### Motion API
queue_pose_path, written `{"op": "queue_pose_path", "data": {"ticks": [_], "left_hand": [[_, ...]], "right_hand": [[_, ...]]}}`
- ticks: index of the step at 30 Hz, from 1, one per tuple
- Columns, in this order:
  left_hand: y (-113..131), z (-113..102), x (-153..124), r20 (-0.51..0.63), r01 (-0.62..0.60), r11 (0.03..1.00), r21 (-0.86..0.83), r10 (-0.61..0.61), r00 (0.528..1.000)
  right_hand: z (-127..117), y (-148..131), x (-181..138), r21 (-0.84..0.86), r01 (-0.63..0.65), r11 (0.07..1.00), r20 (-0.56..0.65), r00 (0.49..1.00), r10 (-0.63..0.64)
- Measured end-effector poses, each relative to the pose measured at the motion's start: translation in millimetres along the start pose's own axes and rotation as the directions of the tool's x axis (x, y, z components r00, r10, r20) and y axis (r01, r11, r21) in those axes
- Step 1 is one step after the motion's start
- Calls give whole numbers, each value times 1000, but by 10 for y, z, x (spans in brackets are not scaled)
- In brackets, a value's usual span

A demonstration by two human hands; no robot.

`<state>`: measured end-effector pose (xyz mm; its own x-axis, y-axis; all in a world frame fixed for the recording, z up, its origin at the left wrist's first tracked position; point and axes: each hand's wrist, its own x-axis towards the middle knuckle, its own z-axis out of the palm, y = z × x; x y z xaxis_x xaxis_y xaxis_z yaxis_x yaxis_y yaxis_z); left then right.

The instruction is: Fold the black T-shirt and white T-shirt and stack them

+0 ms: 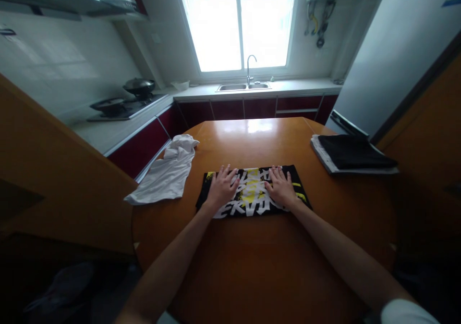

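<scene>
A black T-shirt [252, 210] with white lettering and yellow patches lies folded into a flat rectangle on the wooden table [252, 266]. My left hand [222, 188] rests flat on its left part, fingers spread. On the right part lies my right hand [281, 187], palm down with the fingers stretched forward. Neither hand grips the cloth. A crumpled white garment [169, 172] is spread at the table's left edge. To the right sits a stack of folded clothes, a black one [355, 152] on top of paler ones [322, 155].
Beyond the table runs a counter with a double sink [234, 87] and a tap [248, 69] under a window. A stove [133, 106] with two pans stands at the left. A tall pale refrigerator [392, 50] rises at the right, and wooden panels flank both sides.
</scene>
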<state>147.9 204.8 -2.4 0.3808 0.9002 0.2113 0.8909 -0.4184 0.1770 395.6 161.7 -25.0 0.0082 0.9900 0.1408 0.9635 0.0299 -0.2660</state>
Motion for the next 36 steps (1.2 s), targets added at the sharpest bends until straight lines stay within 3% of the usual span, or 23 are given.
{"op": "queue_pose_path", "data": {"ticks": [3, 5, 8, 13, 18, 20, 25, 36], "left_hand": [[-262, -20, 32, 59, 113, 992, 63, -117, 991], [-337, -1, 34, 53, 130, 989, 64, -134, 990], [-321, 46, 34, -52, 127, 989, 70, -124, 991], [-257, 97, 35, 43, 147, 985, 85, -151, 988], [-183, 69, -9, -73, 82, 993, 90, -75, 994], [-139, 95, -34, -59, 35, 995, 89, -29, 998], [-89, 208, -44, 84, 29, 994, 107, -38, 996], [-176, 255, 41, 110, 31, 990, 137, -46, 993]], "right_hand": [[18, 83, 40, -2, -40, 999, 41, 998, 40], [19, 115, 54, -10, -58, 998, -4, 998, 58], [24, 178, 71, -40, -77, 996, -88, 993, 73], [75, 281, 80, -74, -92, 993, -57, 994, 88], [8, 229, 60, -76, -105, 992, -174, 981, 90], [-21, 192, 47, -74, -91, 993, -207, 976, 74], [16, 160, 43, -43, -106, 993, -57, 993, 104], [-31, 140, 63, 11, -127, 992, -28, 991, 128]]}}
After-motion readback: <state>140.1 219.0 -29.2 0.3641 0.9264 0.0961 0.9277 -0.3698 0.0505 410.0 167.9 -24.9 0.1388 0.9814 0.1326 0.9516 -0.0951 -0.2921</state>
